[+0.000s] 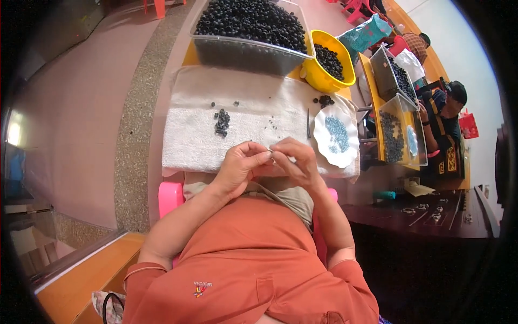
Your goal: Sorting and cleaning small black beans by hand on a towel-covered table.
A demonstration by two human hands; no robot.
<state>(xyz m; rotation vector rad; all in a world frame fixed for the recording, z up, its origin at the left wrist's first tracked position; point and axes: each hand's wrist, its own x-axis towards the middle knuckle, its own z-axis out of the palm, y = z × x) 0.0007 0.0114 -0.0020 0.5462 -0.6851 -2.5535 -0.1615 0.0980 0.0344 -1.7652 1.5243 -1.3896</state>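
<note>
Over the near edge of a white towel (183,129), my left hand (240,166) and my right hand (298,163) meet with their fingertips pinched together. Whatever is between them is too small and covered to make out. Just beyond the left hand lies a cluster of small black ring-like pieces (222,123). Tiny dark bits (271,123) are scattered past the fingertips. Right of my right hand sits a white scalloped dish (320,135) with small blue-grey grains (338,135) in it. A thin dark tool, perhaps tweezers (308,124), rests between the towel's middle and the dish.
A clear plastic bin (243,56) full of black pieces stands at the far end, beside a yellow bucket (318,81) of the same. A few black pieces (326,100) lie by the dish. At right, a person (450,102) sits at another table with clear bins (404,108).
</note>
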